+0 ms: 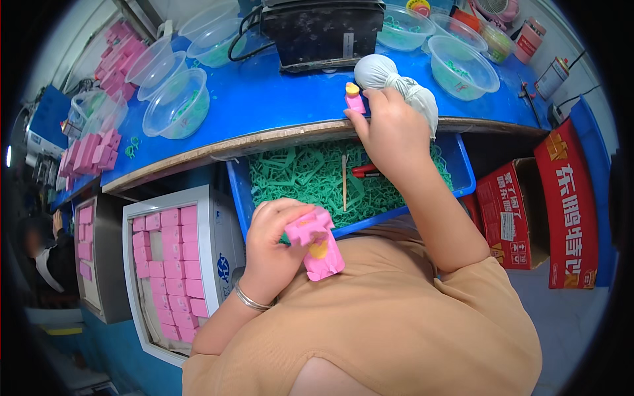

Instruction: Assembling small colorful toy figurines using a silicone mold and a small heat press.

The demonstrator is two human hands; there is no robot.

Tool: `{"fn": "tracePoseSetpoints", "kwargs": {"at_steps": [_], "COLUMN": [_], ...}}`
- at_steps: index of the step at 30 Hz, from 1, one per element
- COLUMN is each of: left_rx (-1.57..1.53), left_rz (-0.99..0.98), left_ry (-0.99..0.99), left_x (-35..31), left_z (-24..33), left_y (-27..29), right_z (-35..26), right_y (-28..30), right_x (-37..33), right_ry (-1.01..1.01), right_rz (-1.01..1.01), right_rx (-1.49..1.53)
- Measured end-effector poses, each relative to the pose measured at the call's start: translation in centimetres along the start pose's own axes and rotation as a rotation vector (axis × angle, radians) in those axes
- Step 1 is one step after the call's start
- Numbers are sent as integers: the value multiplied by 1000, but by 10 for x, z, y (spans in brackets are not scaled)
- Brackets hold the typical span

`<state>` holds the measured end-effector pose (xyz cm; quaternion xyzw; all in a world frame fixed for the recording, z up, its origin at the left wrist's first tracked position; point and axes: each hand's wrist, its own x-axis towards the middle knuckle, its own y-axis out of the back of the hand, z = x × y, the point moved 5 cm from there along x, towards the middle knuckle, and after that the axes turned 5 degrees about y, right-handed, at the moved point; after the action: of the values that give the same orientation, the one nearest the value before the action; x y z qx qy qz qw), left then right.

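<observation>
My left hand point(267, 241) is closed around a pink block-shaped piece point(325, 259) with notched edges and a yellow patch in its middle, held in front of my body. Over the blue table's front edge reaches my right hand point(396, 129). Its thumb and forefinger close at the lower right side of a small pink piece with a yellow top point(354, 100). Against the back of its fingers sits a knotted white cloth pouch point(380, 71). Between my hands, a blue tray point(465, 162) of green shredded bits holds a wooden stick point(344, 181) and a red-and-black tool point(365, 171).
Clear plastic bowls point(175, 102) with green bits line both sides of the table around a black machine point(323, 33). Pink blocks point(175, 270) fill a white-framed case at left. A red cardboard box point(508, 214) stands at right. Another person point(49, 254) is at far left.
</observation>
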<state>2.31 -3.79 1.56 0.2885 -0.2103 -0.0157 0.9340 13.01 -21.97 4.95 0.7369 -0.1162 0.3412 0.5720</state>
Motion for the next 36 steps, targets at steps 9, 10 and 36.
{"fn": "tracePoseSetpoints", "kwargs": {"at_steps": [9, 10, 36], "left_rx": [16, -28, 277], "left_rz": [37, 67, -102], "left_ry": [-92, -103, -40], "left_x": [-4, -5, -3], "left_z": [8, 7, 8], "left_y": [-1, -1, 1], "right_z": [-1, 0, -63], "right_y": [-10, -11, 42], "right_x": [12, 10, -43], "right_ry": [-35, -53, 519], "right_rz": [-98, -103, -327], "right_rx": [325, 401, 751]}}
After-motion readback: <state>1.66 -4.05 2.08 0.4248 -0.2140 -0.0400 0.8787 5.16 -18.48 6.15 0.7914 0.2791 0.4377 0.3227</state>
